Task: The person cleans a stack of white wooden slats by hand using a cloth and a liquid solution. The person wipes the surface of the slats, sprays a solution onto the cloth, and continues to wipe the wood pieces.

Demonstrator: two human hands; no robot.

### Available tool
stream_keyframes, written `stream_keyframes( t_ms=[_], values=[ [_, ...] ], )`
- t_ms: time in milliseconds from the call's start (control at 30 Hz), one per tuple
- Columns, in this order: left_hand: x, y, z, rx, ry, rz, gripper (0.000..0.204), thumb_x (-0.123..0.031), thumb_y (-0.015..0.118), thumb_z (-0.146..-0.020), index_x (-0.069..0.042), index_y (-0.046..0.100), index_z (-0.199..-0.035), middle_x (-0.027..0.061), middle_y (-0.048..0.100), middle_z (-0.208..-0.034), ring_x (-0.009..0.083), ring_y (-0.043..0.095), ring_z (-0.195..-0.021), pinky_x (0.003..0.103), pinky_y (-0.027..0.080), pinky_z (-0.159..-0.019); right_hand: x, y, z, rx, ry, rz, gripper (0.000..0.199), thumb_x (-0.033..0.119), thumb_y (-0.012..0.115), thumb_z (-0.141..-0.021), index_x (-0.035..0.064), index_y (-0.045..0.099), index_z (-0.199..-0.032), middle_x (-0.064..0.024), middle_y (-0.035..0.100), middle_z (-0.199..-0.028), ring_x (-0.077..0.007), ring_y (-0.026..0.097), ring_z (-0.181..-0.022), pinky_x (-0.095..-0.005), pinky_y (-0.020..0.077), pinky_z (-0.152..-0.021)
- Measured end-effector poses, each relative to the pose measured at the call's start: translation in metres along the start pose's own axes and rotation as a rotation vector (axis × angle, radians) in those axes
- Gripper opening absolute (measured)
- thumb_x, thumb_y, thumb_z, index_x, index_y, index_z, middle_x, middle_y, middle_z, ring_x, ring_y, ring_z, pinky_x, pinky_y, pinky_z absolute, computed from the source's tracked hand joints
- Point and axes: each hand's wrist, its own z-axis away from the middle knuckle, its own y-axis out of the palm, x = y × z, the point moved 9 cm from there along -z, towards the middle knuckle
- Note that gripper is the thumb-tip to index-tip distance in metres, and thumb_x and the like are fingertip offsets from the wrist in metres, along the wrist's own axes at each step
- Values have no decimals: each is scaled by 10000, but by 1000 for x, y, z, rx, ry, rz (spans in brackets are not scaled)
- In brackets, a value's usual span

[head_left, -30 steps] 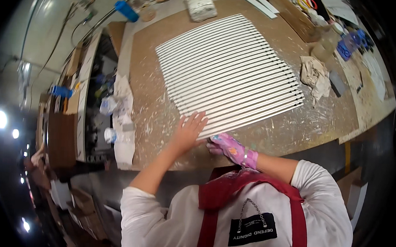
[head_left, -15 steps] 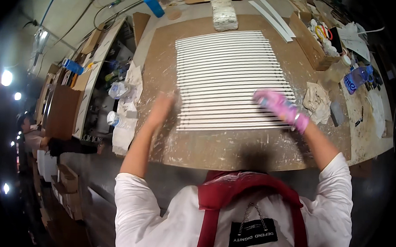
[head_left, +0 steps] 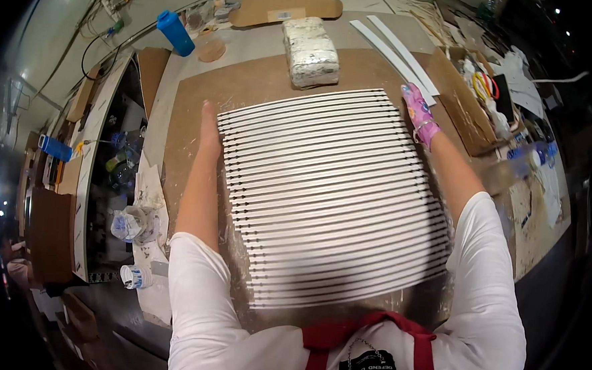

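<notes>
A panel of many thin white strips (head_left: 328, 207), laid side by side with dark lines between them and dark dots near both ends, lies flat on the brown worn board (head_left: 193, 99). My bare left hand (head_left: 209, 123) is at its far left corner, held edge-on with the fingers stretched out. On the opposite side my right hand (head_left: 418, 113), in a pink patterned glove, rests along the far right corner, its fingers extended. Neither hand is wrapped around anything. Whether the palms touch the strip ends is hard to make out.
Beyond the strips stands a whitish mottled block (head_left: 311, 52). Two long white strips (head_left: 396, 53) lie to its right, beside a cardboard box (head_left: 467, 120) of tools. A blue bottle (head_left: 175, 32) is at the far left. A plastic cup (head_left: 134, 277) sits on cloth at left.
Both hands have moved forward, from beside and over the nearer strips to the far corners. My view has leaned closer over the board. The crumpled cloth at right is now hidden behind my right arm.
</notes>
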Motion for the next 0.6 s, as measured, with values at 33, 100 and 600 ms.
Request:
stream_keyframes(
  t_ms=[33,100,600],
  values=[
    [5,-35,-37,-38,94,-231,715,-592,479,-903,-25,458,-1338,115,506,-1326,238,479,-1188,356,373,-1000,31,37,4,52,-86,18,645,490,491,-938,49,404,-1401,-214,447,-1407,-355,428,-1304,-391,341,-1069],
    [6,-17,-50,-78,322,-537,500,-386,472,-940,63,601,-1120,214,596,-1155,302,554,-1046,398,406,-940,21,76,7,147,-64,141,747,570,449,-919,42,343,-1436,-228,427,-1420,-366,417,-1313,-399,338,-1077],
    [-10,72,7,31,776,-1511,521,-478,510,-924,-81,574,-1256,163,501,-1310,338,432,-1248,521,300,-1051,92,99,52,210,-462,981,592,475,374,-968,131,330,-1447,-130,331,-1498,-327,282,-1396,-444,247,-1131]
  ],
)
